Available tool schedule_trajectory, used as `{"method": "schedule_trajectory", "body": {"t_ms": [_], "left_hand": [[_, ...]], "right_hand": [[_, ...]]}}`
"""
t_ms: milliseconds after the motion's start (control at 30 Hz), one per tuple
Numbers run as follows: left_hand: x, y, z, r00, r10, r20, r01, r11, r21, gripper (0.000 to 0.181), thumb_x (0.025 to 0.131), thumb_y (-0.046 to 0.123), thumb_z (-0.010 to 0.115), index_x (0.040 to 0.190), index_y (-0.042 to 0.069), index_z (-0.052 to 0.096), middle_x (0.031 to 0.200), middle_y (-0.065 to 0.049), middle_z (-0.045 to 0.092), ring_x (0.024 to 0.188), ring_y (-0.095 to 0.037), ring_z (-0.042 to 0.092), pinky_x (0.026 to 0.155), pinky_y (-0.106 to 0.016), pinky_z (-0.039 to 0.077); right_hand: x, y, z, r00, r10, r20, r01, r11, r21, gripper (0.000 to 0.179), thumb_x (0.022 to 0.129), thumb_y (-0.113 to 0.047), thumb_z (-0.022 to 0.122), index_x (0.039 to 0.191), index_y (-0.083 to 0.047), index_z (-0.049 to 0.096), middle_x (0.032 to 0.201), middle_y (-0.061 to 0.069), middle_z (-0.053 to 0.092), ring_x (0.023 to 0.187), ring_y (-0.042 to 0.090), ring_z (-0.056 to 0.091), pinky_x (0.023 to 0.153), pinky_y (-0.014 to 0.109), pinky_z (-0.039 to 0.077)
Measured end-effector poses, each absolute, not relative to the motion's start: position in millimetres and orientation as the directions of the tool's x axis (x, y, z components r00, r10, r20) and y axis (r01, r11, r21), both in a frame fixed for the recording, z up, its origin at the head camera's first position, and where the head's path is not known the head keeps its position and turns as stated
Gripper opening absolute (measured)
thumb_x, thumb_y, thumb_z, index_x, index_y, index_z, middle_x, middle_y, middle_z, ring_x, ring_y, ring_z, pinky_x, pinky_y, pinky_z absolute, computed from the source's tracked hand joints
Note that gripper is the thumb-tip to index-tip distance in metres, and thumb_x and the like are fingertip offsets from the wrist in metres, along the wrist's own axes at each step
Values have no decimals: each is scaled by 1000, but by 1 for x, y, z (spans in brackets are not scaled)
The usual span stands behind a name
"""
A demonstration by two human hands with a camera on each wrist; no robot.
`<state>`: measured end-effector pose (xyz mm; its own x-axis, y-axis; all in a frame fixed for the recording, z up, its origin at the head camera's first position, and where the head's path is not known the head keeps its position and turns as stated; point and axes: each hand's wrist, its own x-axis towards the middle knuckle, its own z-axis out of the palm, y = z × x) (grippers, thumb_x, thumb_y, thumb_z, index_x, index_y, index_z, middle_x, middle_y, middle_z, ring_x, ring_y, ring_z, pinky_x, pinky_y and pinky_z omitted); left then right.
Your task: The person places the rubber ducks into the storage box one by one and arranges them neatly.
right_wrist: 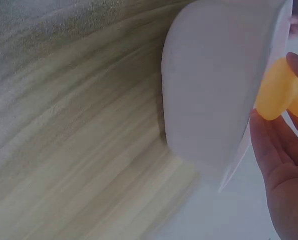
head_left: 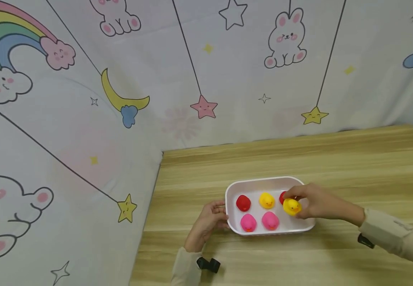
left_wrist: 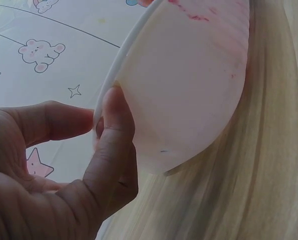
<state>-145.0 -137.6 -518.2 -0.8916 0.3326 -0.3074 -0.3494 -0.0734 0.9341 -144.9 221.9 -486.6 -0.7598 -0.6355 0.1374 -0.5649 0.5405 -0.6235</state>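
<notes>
Leftmost, a cartoon-printed fabric backdrop with rainbows, rabbits and hanging stars walls off the light wooden tabletop. Next comes the person's left hand, whose thumb and fingers pinch the left rim of a white rounded-rectangular plastic tray, steadying it on the wood. Inside the tray, going rightward, sit a small red rubber duck at the back with a pink rubber duck in front of it, then a yellow rubber duck at the back with a second pink rubber duck before it. Farther right, another red duck is mostly hidden behind the fingers of the right hand. That hand grips a second yellow rubber duck between its fingertips, over the tray's right end, just beside the hidden red one. Whether this duck touches the tray floor cannot be told. The right sleeve reaches in from the right edge.
</notes>
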Motion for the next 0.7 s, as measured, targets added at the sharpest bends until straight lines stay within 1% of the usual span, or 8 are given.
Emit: {"method": "schedule_trajectory", "body": {"t_ms": [100, 200, 333, 433, 533, 700], "left_hand": [[-145, -137, -517, -891, 335, -307, -349, -71, 935, 51, 80, -16, 55, 129, -19, 42, 86, -7, 58, 66, -12, 61, 55, -23, 61], [-145, -137, -517, -890, 337, -308, -351, -73, 934, 51, 79, -16, 55, 129, -19, 42, 86, -7, 58, 66, -11, 61, 55, -23, 60], [-144, -138, -516, -889, 338, -309, -352, -71, 933, 52, 79, -16, 55, 129, -19, 42, 86, -7, 58, 66, -11, 61, 55, -23, 60], [-144, -138, -516, -888, 340, -309, -351, -66, 934, 52, 79, -16, 55, 129, -19, 42, 86, -7, 58, 66, -11, 61, 56, -23, 61], [-144, -138, -516, -889, 340, -307, -348, -68, 935, 51, 79, -16, 55, 129, -19, 43, 86, -8, 59, 66, -11, 61, 56, -23, 61], [-144, -138, -518, -893, 340, -296, -341, -80, 937, 50, 79, -16, 55, 128, -20, 43, 85, -8, 58, 65, -12, 62, 56, -23, 61]], "right_hand": [[-142, 217, -489, -749, -652, 116, -581, 562, -589, 40, 75, -12, 85, 113, -11, 71, 106, -16, 65, 93, 6, 59, 85, 35, 59], [-139, 214, -492, -729, -677, 100, -596, 557, -578, 40, 76, -14, 85, 113, -9, 71, 103, -16, 64, 89, 6, 58, 82, 34, 60], [-138, 210, -500, -688, -712, 141, -652, 522, -549, 40, 74, -8, 85, 110, -4, 71, 96, -15, 63, 81, 4, 54, 73, 28, 58], [-137, 207, -505, -671, -721, 169, -681, 510, -526, 38, 72, -6, 85, 108, -2, 72, 92, -13, 63, 76, 3, 53, 68, 25, 56], [-135, 205, -509, -670, -723, 170, -691, 522, -500, 37, 73, -7, 85, 107, -1, 71, 91, -10, 65, 75, 4, 53, 68, 25, 57], [-134, 202, -513, -679, -715, 167, -695, 552, -462, 37, 73, -7, 86, 106, -1, 71, 92, -4, 68, 76, 8, 54, 71, 28, 59]]}}
